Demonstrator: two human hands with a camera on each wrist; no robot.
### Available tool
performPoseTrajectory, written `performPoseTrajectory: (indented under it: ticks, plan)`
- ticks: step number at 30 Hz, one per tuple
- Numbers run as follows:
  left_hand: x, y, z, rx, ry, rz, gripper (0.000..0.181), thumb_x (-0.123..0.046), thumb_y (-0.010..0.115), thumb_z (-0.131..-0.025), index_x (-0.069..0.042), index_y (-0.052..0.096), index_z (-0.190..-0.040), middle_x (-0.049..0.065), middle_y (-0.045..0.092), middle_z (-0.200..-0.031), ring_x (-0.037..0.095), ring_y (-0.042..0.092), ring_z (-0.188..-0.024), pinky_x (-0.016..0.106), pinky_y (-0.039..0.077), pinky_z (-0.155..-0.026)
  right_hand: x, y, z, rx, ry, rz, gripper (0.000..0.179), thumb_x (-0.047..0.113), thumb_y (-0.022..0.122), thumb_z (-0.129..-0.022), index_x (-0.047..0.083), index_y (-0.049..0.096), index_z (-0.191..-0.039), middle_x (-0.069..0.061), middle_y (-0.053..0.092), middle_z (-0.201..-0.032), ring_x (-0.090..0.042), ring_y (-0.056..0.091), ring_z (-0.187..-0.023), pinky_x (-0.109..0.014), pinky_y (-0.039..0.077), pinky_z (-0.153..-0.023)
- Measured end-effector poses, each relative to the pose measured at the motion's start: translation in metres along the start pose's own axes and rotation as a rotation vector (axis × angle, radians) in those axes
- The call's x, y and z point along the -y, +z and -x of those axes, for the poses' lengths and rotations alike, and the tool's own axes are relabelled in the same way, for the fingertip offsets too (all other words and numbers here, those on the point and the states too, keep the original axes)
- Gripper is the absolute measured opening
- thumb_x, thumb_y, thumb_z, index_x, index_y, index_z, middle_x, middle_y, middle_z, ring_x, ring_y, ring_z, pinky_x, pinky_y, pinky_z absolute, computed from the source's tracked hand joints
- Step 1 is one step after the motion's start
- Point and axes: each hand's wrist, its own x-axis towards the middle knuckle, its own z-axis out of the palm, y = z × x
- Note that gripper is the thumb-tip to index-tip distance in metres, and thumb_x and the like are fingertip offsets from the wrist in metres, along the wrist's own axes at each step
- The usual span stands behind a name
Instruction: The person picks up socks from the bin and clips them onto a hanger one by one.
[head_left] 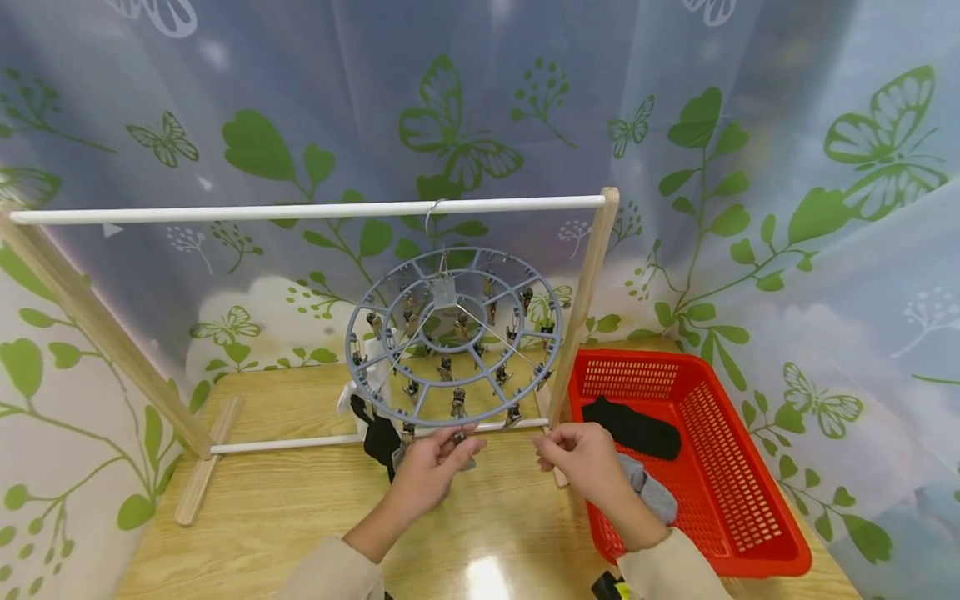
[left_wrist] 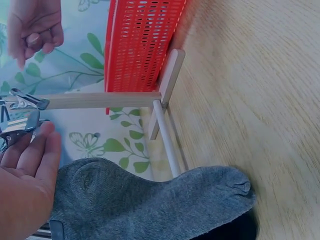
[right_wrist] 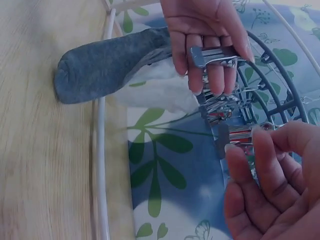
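Note:
My left hand [head_left: 431,471] pinches a metal clip [right_wrist: 217,57] at the front rim of the round grey clip hanger [head_left: 422,408], the clip lying across its fingers. Beside that hand hangs a dark grey sock [left_wrist: 150,200], its upper end at another clip. A black sock [head_left: 382,442] and a white piece of fabric [head_left: 348,398] hang at the hanger's left side. To the right of the rim my right hand [head_left: 588,462] is held up with loosely bent fingers and nothing in them. From its wrist view, the fingertips overlap a clip [right_wrist: 237,135].
The hanger hooks over a white rod [head_left: 300,212] between wooden posts [head_left: 588,292]. At the right stands a red basket [head_left: 776,483] with a black sock [head_left: 637,427] and grey socks [head_left: 658,500]. A small black and yellow object [head_left: 609,586] lies at the table's [head_left: 300,500] front.

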Motion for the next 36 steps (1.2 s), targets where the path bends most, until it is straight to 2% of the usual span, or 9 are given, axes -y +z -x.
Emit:
performPoseTrajectory:
  ticks: [3,7,10,14,16,20,26,32,36]
  plan:
    - [-0.001,-0.001,0.0,-0.006,-0.007,-0.003,0.045,-0.022,0.061,-0.098,0.007,0.053,-0.132,0.018,0.069,-0.111,0.028,0.07,-0.097,0.025,0.057,-0.077,-0.002,-0.003,-0.001,-0.038,0.05,0.027,0.023,0.014,0.072,-0.089,0.008,0.071,-0.067,0.0,0.067,-0.06,-0.014,0.055,-0.046,-0.021,0.033,-0.039]
    - [0.0,-0.001,0.0,0.008,-0.003,-0.023,0.037,-0.021,0.061,-0.098,0.004,0.061,-0.125,0.016,0.07,-0.112,0.025,0.069,-0.099,0.025,0.056,-0.082,-0.005,-0.011,-0.004,-0.107,0.099,0.057,0.023,0.019,0.072,-0.089,0.007,0.071,-0.07,-0.002,0.068,-0.064,-0.015,0.047,-0.045,-0.022,0.029,-0.041]
    - [0.001,-0.001,0.0,0.022,0.0,-0.05,0.029,-0.022,0.059,-0.099,0.0,0.066,-0.117,0.014,0.07,-0.111,0.023,0.068,-0.102,0.024,0.055,-0.084,-0.009,-0.02,-0.009,-0.141,0.129,0.055,0.017,0.017,0.071,-0.091,0.004,0.073,-0.08,-0.006,0.07,-0.069,-0.014,0.055,-0.054,-0.019,0.038,-0.047]
    - [0.003,-0.002,0.0,0.03,0.009,-0.047,0.033,-0.022,0.058,-0.1,0.002,0.062,-0.123,0.017,0.07,-0.112,0.025,0.068,-0.103,0.025,0.054,-0.086,-0.017,-0.032,-0.015,-0.16,0.162,0.055,0.016,0.014,0.067,-0.093,-0.001,0.072,-0.096,-0.009,0.071,-0.076,-0.018,0.068,-0.072,-0.021,0.052,-0.065]
    - [0.004,-0.003,0.001,0.031,0.007,-0.034,0.036,-0.022,0.057,-0.1,0.002,0.06,-0.127,0.018,0.069,-0.112,0.025,0.068,-0.103,0.026,0.054,-0.087,-0.023,-0.037,-0.017,-0.154,0.182,0.068,0.018,0.014,0.065,-0.094,-0.002,0.071,-0.1,-0.008,0.072,-0.078,-0.022,0.069,-0.077,-0.024,0.054,-0.068]
    - [0.004,-0.003,0.001,0.036,-0.003,-0.028,0.033,-0.024,0.057,-0.1,-0.002,0.062,-0.125,0.015,0.07,-0.112,0.022,0.068,-0.103,0.025,0.054,-0.087,-0.035,-0.044,-0.021,-0.115,0.219,0.096,0.019,0.014,0.063,-0.094,-0.001,0.07,-0.104,-0.008,0.073,-0.085,-0.027,0.07,-0.085,-0.033,0.057,-0.074]
    - [0.001,-0.002,0.003,0.028,0.007,0.001,0.028,-0.019,0.057,-0.1,0.0,0.063,-0.12,0.016,0.07,-0.111,0.027,0.066,-0.106,0.025,0.054,-0.088,-0.056,-0.047,-0.022,-0.002,0.276,0.256,0.021,0.019,0.067,-0.091,0.003,0.07,-0.104,-0.008,0.07,-0.094,-0.023,0.063,-0.081,-0.034,0.052,-0.066]
    - [0.001,-0.002,0.004,0.025,0.008,0.025,0.027,-0.017,0.057,-0.1,0.001,0.062,-0.12,0.018,0.069,-0.112,0.028,0.065,-0.107,0.026,0.053,-0.09,-0.072,-0.046,-0.021,0.092,0.319,0.299,0.033,0.02,0.064,-0.093,-0.004,0.065,-0.115,-0.02,0.065,-0.112,-0.032,0.06,-0.102,-0.05,0.05,-0.088]
    - [0.001,-0.002,0.004,0.026,0.002,0.037,0.028,-0.017,0.057,-0.1,0.002,0.062,-0.12,0.021,0.068,-0.113,0.027,0.066,-0.107,0.025,0.053,-0.089,-0.078,-0.047,-0.024,0.128,0.347,0.304,0.037,0.021,0.061,-0.094,-0.008,0.064,-0.117,-0.023,0.063,-0.116,-0.033,0.059,-0.105,-0.05,0.05,-0.09]
